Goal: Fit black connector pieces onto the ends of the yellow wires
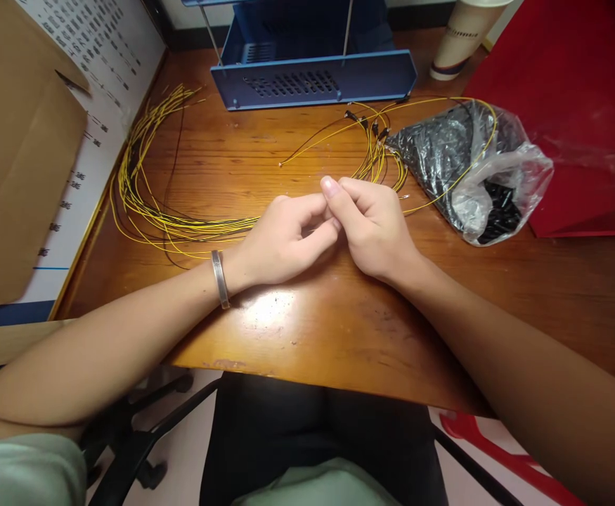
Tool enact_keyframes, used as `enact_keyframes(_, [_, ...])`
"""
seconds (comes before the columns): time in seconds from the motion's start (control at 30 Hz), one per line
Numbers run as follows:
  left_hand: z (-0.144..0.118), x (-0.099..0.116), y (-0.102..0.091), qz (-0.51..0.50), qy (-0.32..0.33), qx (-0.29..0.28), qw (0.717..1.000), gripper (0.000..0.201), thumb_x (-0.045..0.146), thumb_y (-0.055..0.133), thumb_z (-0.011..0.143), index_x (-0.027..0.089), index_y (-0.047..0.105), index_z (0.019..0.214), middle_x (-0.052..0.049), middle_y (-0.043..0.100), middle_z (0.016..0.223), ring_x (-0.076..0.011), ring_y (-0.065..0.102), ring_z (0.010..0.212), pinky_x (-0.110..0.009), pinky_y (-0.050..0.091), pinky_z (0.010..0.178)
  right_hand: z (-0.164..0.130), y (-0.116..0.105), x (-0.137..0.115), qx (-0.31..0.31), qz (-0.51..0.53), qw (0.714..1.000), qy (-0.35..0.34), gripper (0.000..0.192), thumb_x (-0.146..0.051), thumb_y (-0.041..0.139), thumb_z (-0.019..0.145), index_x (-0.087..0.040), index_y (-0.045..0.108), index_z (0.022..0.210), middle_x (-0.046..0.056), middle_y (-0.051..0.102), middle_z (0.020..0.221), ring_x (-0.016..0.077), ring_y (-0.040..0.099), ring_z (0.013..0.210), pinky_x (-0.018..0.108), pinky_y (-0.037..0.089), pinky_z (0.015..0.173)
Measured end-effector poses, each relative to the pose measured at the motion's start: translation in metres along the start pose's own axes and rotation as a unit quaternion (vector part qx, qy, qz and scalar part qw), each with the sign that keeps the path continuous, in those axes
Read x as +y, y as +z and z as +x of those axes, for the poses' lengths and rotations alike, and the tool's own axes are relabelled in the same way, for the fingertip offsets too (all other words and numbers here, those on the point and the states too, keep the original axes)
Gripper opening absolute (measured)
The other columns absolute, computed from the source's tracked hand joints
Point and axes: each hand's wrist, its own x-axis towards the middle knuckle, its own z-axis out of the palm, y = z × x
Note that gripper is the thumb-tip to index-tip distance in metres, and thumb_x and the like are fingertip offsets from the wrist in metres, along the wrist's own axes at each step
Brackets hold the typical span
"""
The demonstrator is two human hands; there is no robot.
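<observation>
Left hand [286, 235] and right hand [373, 225] meet mid-worktop [339, 323], fingertips pinched shut on a yellow wire [180, 228]; bag of black parts [465, 169] within reach, right edge.

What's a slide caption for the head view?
Both hands pinch together over yellow wires beside a bag.

Lighting: even, moderately bright indoor light from overhead; a white glare patch lay on the varnished wooden table [339, 309] just nearer the camera than the hands; soft shadows under both forearms; sheen on the plastic bag [502, 176] right of that patch; edges bowed by wide-angle distortion; centre sharp, lower corners soft.
</observation>
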Motion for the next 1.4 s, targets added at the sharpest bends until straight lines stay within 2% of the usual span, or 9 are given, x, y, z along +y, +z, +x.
enact_keyframes(0.27, [0.0005,0.0003,-0.0004,0.001,0.006,0.0,1.0,0.022,0.022,0.052,0.09,0.016,0.053,0.069,0.002,0.052,0.061,-0.0095,0.043,0.056,-0.026,0.035,0.056,0.0008,-0.0003,0.0007,-0.002,-0.002,1.0,-0.005,0.06,-0.066,0.046,0.097,-0.02,0.039,0.058,-0.001,0.041,0.059,0.0103,0.037,0.058,0.031,0.028,0.058])
enact_keyframes(0.63, [-0.0001,-0.0003,-0.0006,0.003,-0.001,-0.004,1.0,0.023,0.025,0.051,0.092,0.016,0.055,0.071,0.0,0.057,0.064,-0.0108,0.047,0.059,-0.026,0.037,0.057,0.0006,-0.0003,0.0014,-0.001,-0.003,1.0,-0.006,0.06,-0.064,0.047,0.098,-0.02,0.039,0.058,-0.002,0.041,0.058,0.0103,0.037,0.058,0.031,0.027,0.057])
enact_keyframes(1.17, [-0.0003,0.0004,-0.0013,0.007,-0.007,-0.01,1.0,0.022,0.024,0.052,0.091,0.017,0.056,0.071,0.0,0.057,0.063,-0.0108,0.047,0.058,-0.027,0.038,0.057,0.0003,-0.001,-0.0002,-0.006,-0.012,1.0,-0.008,0.062,-0.068,0.046,0.096,-0.02,0.039,0.058,-0.001,0.041,0.058,0.0105,0.036,0.058,0.031,0.028,0.058])
enact_keyframes(1.4, [-0.0008,0.0016,-0.0009,-0.001,-0.013,-0.01,1.0,0.022,0.026,0.054,0.092,0.017,0.057,0.072,0.001,0.056,0.062,-0.0109,0.046,0.057,-0.027,0.036,0.057,-0.0001,-0.0022,0.001,-0.016,-0.01,1.0,-0.009,0.055,-0.057,0.047,0.101,-0.019,0.041,0.06,-0.001,0.042,0.06,0.0107,0.039,0.061,0.03,0.029,0.06])
